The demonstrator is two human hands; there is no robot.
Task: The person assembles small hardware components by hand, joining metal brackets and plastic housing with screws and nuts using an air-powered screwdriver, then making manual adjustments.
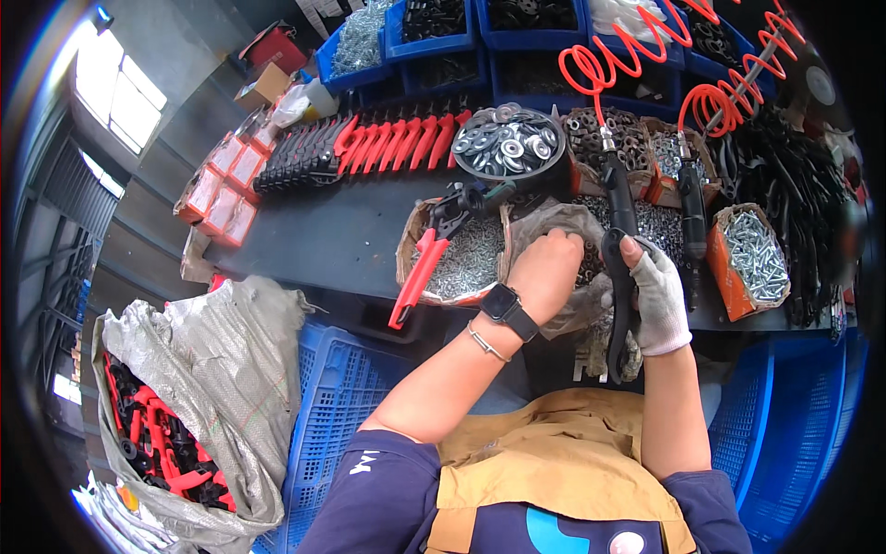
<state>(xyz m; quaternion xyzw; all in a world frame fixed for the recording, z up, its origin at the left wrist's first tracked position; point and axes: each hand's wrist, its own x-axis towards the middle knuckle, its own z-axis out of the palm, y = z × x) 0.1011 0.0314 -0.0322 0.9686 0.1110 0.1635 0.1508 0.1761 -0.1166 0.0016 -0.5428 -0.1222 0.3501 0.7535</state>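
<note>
My bare left hand [546, 268], a watch on its wrist, reaches into a clear plastic bag [577, 222] of small dark parts. Its fingers are curled, and their tips are hidden. In my right hand [661, 300], which wears a pale glove with the thumb tip bare, a curved black handle piece [620, 314] stands upright. Left of my left hand, a part-built tool with a red grip and black jaw [423, 272] lies across a carton of small silver screws [466, 263]. A black power screwdriver [618, 194] hangs just beyond my right hand.
A second screwdriver [692, 208] hangs on a coiled red hose [715, 111]. Behind are a tub of washers [509, 143], a row of red-handled tools [397, 143] and blue bins [535, 39]. Screws fill a box [752, 254] at right; a sack [208, 369] stands at left.
</note>
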